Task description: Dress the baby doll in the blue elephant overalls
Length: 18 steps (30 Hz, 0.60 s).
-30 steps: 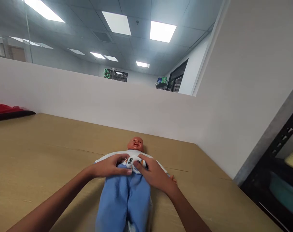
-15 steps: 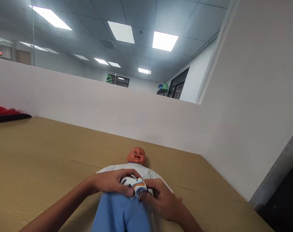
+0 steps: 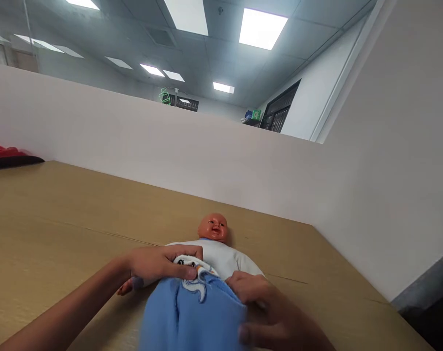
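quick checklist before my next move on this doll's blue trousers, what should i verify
1. The doll lies flat on its back on the table: ok.
2. The waistband of the blue trousers is up at the belly: ok.
3. The left hand is on the waistband's top edge: ok. Whether its grip is firm: cannot tell.
4. The right hand lies on the side of the trousers: ok. Its grip: cannot tell.
5. The white shirt is smooth at the waistband: not ok, the printed hem looks bunched.
6. Legs and feet are through the trouser legs: cannot tell, out of frame.
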{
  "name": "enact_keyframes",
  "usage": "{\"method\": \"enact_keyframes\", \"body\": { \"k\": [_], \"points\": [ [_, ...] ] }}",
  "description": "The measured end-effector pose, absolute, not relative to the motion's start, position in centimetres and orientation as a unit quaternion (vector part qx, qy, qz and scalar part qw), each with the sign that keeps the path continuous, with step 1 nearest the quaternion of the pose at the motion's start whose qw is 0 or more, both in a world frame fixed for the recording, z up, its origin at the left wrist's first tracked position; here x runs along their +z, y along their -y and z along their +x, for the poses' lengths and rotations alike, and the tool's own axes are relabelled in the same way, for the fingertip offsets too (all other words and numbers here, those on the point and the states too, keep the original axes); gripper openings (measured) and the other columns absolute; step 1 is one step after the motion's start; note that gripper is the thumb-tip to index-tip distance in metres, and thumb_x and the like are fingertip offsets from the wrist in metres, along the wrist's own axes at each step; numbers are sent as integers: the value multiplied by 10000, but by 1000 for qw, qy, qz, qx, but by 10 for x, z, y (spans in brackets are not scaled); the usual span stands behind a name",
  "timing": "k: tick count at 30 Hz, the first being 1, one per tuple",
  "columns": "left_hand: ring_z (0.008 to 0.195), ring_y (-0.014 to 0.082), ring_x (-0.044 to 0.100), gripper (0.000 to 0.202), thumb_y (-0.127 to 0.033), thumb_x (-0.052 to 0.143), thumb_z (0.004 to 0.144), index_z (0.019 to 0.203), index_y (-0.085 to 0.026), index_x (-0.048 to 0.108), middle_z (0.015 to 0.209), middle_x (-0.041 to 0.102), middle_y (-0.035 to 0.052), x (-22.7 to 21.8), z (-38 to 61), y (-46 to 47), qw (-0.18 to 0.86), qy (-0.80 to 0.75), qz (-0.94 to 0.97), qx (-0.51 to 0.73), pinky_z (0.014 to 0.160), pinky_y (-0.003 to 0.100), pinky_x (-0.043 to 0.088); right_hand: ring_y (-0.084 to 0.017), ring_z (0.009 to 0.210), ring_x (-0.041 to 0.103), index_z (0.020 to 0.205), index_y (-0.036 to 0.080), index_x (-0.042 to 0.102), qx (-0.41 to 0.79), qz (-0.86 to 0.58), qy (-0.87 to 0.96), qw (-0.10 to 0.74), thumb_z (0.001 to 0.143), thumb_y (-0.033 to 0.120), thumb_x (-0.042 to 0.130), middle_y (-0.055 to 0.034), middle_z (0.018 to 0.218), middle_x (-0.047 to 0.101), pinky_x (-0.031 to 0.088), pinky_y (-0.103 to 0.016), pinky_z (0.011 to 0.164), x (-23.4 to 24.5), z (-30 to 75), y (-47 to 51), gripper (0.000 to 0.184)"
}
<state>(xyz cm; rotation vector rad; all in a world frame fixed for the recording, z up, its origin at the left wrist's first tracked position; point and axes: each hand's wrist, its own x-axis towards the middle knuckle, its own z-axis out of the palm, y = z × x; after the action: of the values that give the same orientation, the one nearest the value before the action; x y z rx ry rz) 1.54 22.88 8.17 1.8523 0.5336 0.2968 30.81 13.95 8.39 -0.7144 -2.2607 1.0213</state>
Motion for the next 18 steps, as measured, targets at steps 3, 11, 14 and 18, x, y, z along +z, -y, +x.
{"method": "enact_keyframes", "body": {
  "k": [3,11,14,18],
  "points": [
    [812,145,477,354,-526,793,862,985,-271,579,860,517,-60,80,20,-228,591,-206,769,131,738,215,402,-191,841,493,773,215,608,485,-204,767,366,867,551,760,-4,836,520,390,-327,810,77,304,-133,381],
    [869,155,532,461,-356,893,765,1092,-238,590,934,568,-47,94,15,-224,574,-186,785,139,717,213,437,-256,1056,614,1222,249,688,674,-303,574,352,815,617,784,-63,1096,689,461,-355,973,56,294,-135,556],
    [843,153,503,427,-337,848,815,1133,-221,588,904,549,-53,96,7,-226,549,-212,795,146,708,223,412,-277,1084,637,1250,250,669,705,-300,538,352,782,581,810,-82,1137,705,464,-381,1015,50,290,-138,590],
    [861,186,552,493,-483,793,886,1252,-212,605,918,576,-24,88,-6,-240,548,-225,797,115,745,257,449,-229,991,582,1086,251,637,669,-333,521,413,742,541,865,-45,1061,635,446,-325,938,47,294,-147,504]
  ]
}}
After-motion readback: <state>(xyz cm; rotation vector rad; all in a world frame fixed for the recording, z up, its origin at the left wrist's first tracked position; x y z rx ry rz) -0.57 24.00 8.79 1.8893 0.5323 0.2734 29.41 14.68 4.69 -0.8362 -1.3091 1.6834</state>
